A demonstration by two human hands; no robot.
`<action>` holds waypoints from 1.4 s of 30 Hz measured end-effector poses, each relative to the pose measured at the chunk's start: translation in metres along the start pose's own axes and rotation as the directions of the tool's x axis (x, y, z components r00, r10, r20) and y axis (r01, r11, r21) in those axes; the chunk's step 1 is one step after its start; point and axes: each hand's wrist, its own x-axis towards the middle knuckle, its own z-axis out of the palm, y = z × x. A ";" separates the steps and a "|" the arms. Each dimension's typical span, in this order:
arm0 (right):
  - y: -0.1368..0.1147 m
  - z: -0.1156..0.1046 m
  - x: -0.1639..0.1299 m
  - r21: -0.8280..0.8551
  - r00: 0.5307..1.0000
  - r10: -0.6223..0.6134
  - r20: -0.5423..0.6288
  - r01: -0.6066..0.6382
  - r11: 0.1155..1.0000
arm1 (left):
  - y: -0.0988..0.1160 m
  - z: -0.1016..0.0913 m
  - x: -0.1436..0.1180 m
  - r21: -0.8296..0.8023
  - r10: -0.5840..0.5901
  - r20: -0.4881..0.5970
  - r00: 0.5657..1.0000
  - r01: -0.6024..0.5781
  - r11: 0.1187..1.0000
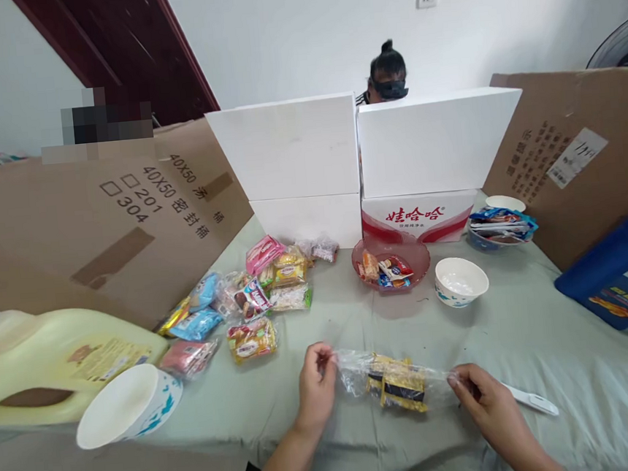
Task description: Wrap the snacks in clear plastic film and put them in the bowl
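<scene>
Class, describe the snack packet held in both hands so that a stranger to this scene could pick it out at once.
Start at the pale green tablecloth and look to its near edge. There the left hand and right hand pinch the ends of a clear snack packet. Unlike the packets piled further back, it is stretched out flat, showing yellow and dark contents.

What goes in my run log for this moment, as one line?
left hand: pinches snack packet end | right hand: pinches other end | packet: above table

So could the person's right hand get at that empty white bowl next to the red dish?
Probably yes. The right hand is pinching one end of the clear snack packet, but the cloth between it and the white bowl looks bare, so letting go frees it.
</scene>
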 end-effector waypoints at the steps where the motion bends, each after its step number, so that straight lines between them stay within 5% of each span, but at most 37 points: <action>1: 0.002 -0.003 0.000 -0.024 0.999 -0.029 -0.028 0.028 0.999 | -0.004 -0.005 0.000 0.021 -0.031 -0.042 0.999 0.032 0.999; 4: -0.001 -0.010 0.000 -0.109 0.961 -0.185 -0.207 0.166 0.980 | -0.001 -0.020 -0.005 0.134 0.104 -0.162 0.981 -0.083 0.987; 6: -0.015 -0.014 -0.003 -0.140 0.902 -0.306 -0.305 0.275 0.951 | 0.016 -0.027 -0.012 0.156 0.343 -0.064 0.937 -0.330 0.931; 7: -0.025 -0.014 -0.004 -0.130 0.875 -0.385 -0.295 0.362 0.923 | 0.027 -0.028 -0.015 0.111 0.459 0.080 0.885 -0.465 0.878; 10: -0.054 -0.009 -0.005 0.002 0.770 -0.638 0.001 0.638 0.770 | 0.056 -0.021 -0.020 -0.098 0.599 0.542 0.589 -0.663 0.742; 11: -0.061 -0.006 -0.003 0.041 0.731 -0.673 0.115 0.673 0.738 | 0.062 -0.017 -0.018 -0.101 0.574 0.620 0.535 -0.671 0.734; 12: -0.065 -0.002 0.001 0.049 0.713 -0.672 0.199 0.678 0.734 | 0.065 -0.012 -0.015 -0.058 0.536 0.659 0.528 -0.675 0.735; 16: -0.052 0.017 0.021 -0.172 0.825 -0.517 0.228 0.557 0.812 | 0.057 0.001 0.004 0.324 0.340 0.639 0.690 -0.642 0.695; 18: -0.040 0.024 0.028 -0.291 0.861 -0.463 0.210 0.507 0.811 | 0.048 0.004 0.011 0.459 0.265 0.624 0.735 -0.619 0.637; 22: -0.035 0.024 0.029 -0.327 0.862 -0.457 0.220 0.507 0.798 | 0.039 0.006 0.014 0.497 0.258 0.617 0.744 -0.622 0.605; 26: -0.054 0.006 0.018 -0.226 0.825 -0.533 0.189 0.565 0.794 | 0.051 -0.003 0.011 0.471 0.351 0.541 0.764 -0.621 0.627; 29: -0.066 -0.006 0.001 -0.179 0.801 -0.538 0.264 0.588 0.788 | 0.068 -0.024 0.001 0.388 0.342 0.619 0.707 -0.654 0.649; 32: -0.066 -0.010 -0.024 -0.167 0.730 -0.467 0.499 0.609 0.775 | 0.082 -0.047 -0.018 0.269 0.139 0.841 0.523 -0.627 0.731; 34: -0.063 -0.010 -0.035 -0.120 0.637 -0.432 0.639 0.637 0.761 | 0.087 -0.054 -0.029 0.299 -0.003 0.890 0.456 -0.577 0.760; 36: -0.065 -0.009 -0.035 -0.075 0.611 -0.397 0.685 0.601 0.796 | 0.092 -0.052 -0.034 0.381 -0.058 0.858 0.510 -0.556 0.739; 40: -0.082 0.000 -0.003 -0.022 0.747 -0.379 0.546 0.465 0.885 | 0.094 -0.030 -0.023 0.486 -0.037 0.773 0.633 -0.554 0.676; 42: -0.090 0.013 0.017 0.021 0.746 -0.437 0.502 0.495 0.868 | 0.089 -0.018 -0.015 0.594 -0.055 0.691 0.721 -0.523 0.612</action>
